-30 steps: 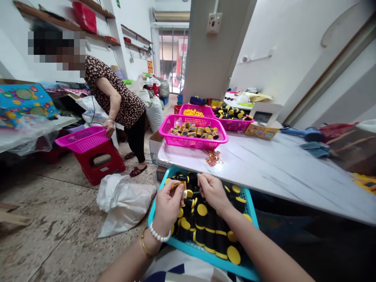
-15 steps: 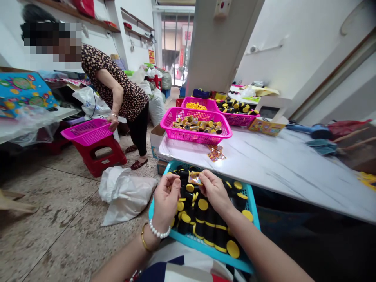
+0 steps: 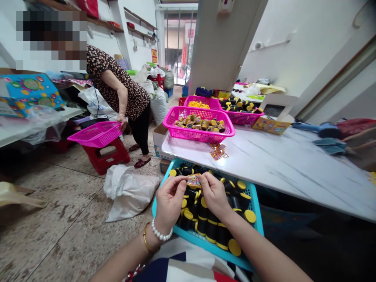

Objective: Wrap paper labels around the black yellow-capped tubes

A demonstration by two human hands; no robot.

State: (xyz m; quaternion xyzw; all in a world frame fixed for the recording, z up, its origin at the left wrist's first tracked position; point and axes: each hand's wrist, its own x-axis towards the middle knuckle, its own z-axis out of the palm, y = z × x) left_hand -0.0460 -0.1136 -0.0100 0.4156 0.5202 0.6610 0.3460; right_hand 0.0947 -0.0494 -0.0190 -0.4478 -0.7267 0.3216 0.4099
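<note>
My right hand (image 3: 214,194) pinches a small, shiny printed label (image 3: 194,180) in orange and purple by its right edge. At the label's left edge are the thumb and index finger of my left hand (image 3: 170,199), bent and closed on it; its other fingers are partly hidden. Both hands are above a turquoise basket (image 3: 258,219) on my lap. Black cylindrical containers (image 3: 202,225) with yellow lids fill the basket, several upright and others lying tilted.
A white marbled table (image 3: 264,156) holds loose printed labels (image 3: 219,152), a pink basket (image 3: 199,135) of labelled containers and a cardboard box (image 3: 273,123). At left, a person (image 3: 117,86) bends over a pink basket (image 3: 95,135) on a red stool (image 3: 107,156). A white sack (image 3: 129,192) lies on the floor.
My left fingers have come to the label's left edge, where a gap was before. The label now lies flatter between both hands. My view has shifted slightly.
</note>
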